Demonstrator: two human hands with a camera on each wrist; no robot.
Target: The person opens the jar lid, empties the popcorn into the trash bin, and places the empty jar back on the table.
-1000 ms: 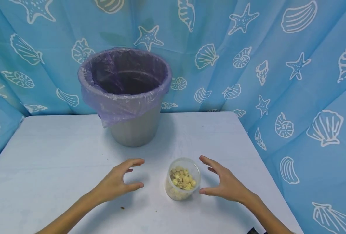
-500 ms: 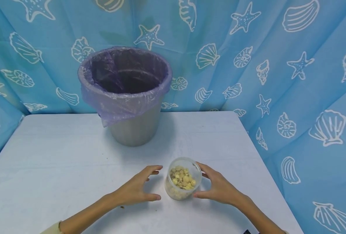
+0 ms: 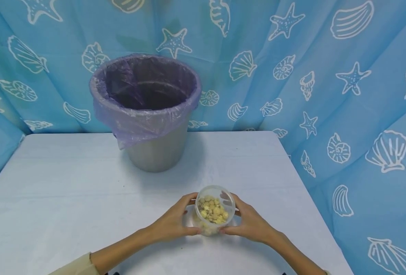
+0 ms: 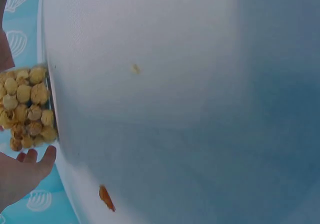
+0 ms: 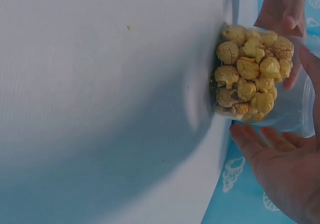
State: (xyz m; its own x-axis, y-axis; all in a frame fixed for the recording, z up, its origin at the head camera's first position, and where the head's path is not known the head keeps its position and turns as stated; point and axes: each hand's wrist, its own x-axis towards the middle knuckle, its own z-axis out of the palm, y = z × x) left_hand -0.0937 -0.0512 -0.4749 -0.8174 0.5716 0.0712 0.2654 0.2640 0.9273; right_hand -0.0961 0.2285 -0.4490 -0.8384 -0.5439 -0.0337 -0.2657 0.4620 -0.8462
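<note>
A clear plastic tub [image 3: 208, 230] partly filled with pale yellow popcorn [image 5: 248, 72] stands upright and lidless at the front of the table. My left hand [image 3: 173, 224] grips its left side, thumb toward me and fingers round the far side. From the right, my right hand [image 3: 252, 223] holds it the same way, with fingers showing through the clear wall. In the left wrist view the tub and part of the left hand [image 4: 22, 176] sit at the left edge. The right wrist view has both hands around the tub's sides.
A grey bin [image 3: 156, 152] lined with a purple bag [image 3: 144, 124] stands at the back of the white table [image 3: 69, 172]. A brown crumb [image 4: 106, 198] and a small yellow bit [image 4: 135, 69] lie on the tabletop. Behind hangs a blue shell-print curtain [image 3: 258, 30].
My left hand has come rightward to the tub and now grips it. The right hand has moved left and closed round its right side. The bin has stayed put.
</note>
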